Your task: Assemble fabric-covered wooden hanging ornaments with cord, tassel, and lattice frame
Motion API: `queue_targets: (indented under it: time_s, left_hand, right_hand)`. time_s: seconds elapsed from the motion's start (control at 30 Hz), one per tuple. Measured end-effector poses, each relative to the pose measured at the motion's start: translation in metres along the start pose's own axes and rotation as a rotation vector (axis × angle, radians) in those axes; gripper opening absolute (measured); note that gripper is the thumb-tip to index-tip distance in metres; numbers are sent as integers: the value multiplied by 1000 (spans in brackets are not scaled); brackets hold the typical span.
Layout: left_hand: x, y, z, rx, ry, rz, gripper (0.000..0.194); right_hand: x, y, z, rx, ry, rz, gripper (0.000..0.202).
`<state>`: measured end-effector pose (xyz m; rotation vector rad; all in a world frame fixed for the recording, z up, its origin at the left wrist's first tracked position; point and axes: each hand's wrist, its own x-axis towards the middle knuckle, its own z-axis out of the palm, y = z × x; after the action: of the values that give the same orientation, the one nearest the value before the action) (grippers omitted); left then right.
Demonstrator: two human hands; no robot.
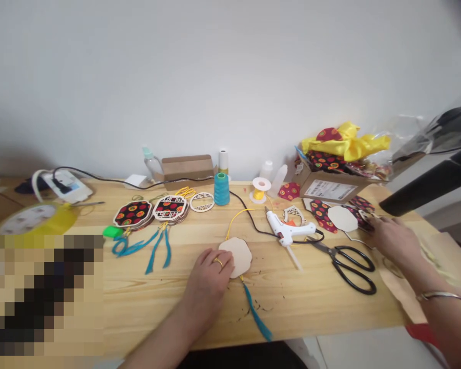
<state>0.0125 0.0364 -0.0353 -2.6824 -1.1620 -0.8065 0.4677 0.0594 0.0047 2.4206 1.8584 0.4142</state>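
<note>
My left hand (210,271) has its fingers curled over the left side of a pale scalloped plaque (238,258), holding it on the table. A yellow cord (235,220) runs from the top of the plaque, and a teal tassel (256,313) hangs from its bottom. At the right, my right hand (395,243) reaches among patterned fabric pieces (322,215) and a blank pale plaque (342,219). Its fingers are bent and their tips hidden, so what they pinch is unclear. Between the hands lie a white glue gun (290,228) and black-handled scissors (346,264).
Finished-looking tasselled ornaments (133,214) are stacked at the left near a teal thread cone (222,189). A yellow cord spool (258,191) and a cardboard box (328,187) of fabric stand at the back. The glue gun's black cable (249,215) crosses the table.
</note>
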Motion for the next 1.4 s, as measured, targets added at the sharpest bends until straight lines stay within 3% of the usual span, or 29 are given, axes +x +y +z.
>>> queue_targets:
  time_s: [0.2,0.5,0.57,0.67,0.8,0.83,0.9,0.97,1.03,1.1,1.17,1.27,1.33,1.4]
  left_hand:
    - [0,-1,2,36,57,41,26]
    - [1,1,1,95,57,86,29]
    - [1,1,1,102,44,86,32]
    - [1,0,2,105,21,83,36]
    - [3,4,-4,-29,83,-17,32]
    - [5,7,-9,-121,109,-89,30]
    - [10,13,-22,-429,131,-304,30]
    - [16,20,-35,-871,-38,-602,36]
    - [22,26,-47,-1350,-220,-880,48]
    - [27,29,-53,-1634,-281,-1115,54]
    - [29,30,-55,-1767,-288,-1212,52]
    - [26,29,-54,-1763,-263,-1241,36]
    - [24,26,-52,-1719,-236,-1253,29]
    - [24,19,-52,-1675,-150,-1283,26]
  right_hand:
    - [-5,8,-13,-30,-55,67,34]
    - [-16,9,-34,18,47,316,42]
    - [-18,10,-39,33,128,345,45]
    - [-19,5,-49,58,420,328,42]
    - [-35,-37,-71,154,882,31,20]
    - [-44,-54,-77,205,918,-80,16]
    - [-65,-90,-88,326,868,-319,26]
    - [-87,-124,-94,482,653,-697,30]
    - [-104,-150,-97,528,579,-828,32]
    - [-113,-170,-96,628,516,-986,36]
    - [-116,-183,-93,699,520,-1084,35]
    - [-114,-192,-87,720,536,-1139,34]
    - [-112,-186,-82,671,549,-1134,35]
    - [-109,-169,-74,587,588,-1039,36]
